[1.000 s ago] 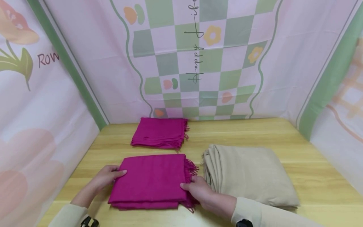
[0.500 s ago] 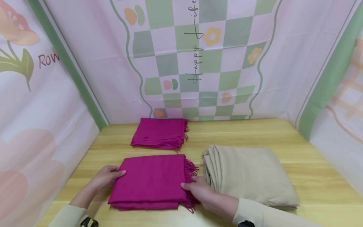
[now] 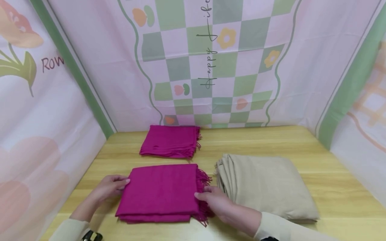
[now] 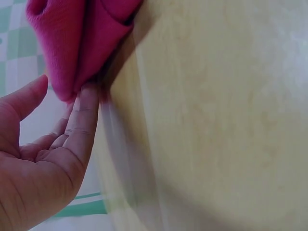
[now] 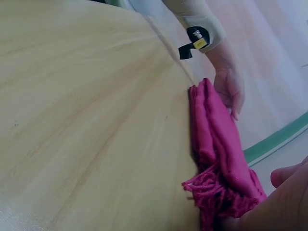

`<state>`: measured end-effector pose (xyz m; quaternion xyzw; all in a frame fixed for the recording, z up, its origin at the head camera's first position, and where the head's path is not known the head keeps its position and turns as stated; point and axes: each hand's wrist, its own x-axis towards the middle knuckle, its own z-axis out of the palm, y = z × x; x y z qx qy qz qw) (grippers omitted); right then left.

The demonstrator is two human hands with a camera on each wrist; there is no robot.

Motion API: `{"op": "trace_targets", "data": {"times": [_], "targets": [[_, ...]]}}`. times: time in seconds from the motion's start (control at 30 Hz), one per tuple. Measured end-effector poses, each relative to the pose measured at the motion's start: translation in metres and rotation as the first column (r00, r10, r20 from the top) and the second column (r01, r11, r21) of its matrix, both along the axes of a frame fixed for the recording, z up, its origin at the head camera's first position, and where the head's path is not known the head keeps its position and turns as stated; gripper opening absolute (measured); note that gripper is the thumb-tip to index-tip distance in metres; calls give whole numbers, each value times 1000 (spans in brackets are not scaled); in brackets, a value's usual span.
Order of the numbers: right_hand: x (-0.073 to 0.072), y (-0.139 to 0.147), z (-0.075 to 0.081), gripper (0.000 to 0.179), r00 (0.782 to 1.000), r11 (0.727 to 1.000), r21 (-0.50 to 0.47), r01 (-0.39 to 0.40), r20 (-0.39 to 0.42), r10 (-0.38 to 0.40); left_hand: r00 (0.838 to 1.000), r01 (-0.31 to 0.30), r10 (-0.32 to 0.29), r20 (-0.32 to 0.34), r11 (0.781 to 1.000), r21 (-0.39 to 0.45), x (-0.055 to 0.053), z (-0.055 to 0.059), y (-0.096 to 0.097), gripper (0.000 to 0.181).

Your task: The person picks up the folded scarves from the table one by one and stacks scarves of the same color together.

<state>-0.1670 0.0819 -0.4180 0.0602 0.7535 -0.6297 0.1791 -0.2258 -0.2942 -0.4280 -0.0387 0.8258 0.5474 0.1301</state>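
Note:
A folded magenta scarf [image 3: 163,192] with a fringed right end lies on the wooden table in front of me. At its left edge is my left hand [image 3: 110,189]; in the left wrist view its fairly straight fingers [image 4: 83,115] touch the scarf's corner, while the thumb stands off the cloth. My right hand [image 3: 217,201] is at the fringed end. Its thumb is raised beside the cloth in the right wrist view, and its other fingers are mostly hidden at the fringe [image 5: 211,192].
Behind it lies another folded magenta scarf [image 3: 170,142], near the back curtain [image 3: 193,67]. A thick folded beige cloth [image 3: 265,187] sits to the right, close to my right hand. Printed curtains surround the wooden table [image 3: 247,140] on the left, back and right.
The left thumb has drawn back from the scarf's top to its left edge. My right hand has shifted slightly right, its thumb moving off the cloth. The scarf stays in place.

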Motion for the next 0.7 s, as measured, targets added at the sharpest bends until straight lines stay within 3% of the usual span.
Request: {"op": "trace_targets", "data": {"times": [0.23,0.47,0.7], "targets": [[1,10,10,65,998,994,-96,-60,-40,57,999,38,-33,-37,992,119,-1,5,-5,39],[-2,16,19,63,997,984,-164,-64,-52,56,998,39,-31,-60,990,136,-7,11,-11,45],[-12,21,34,59,997,985,-169,-42,-68,31,999,15,-9,-35,984,178,-15,16,-14,49]]}}
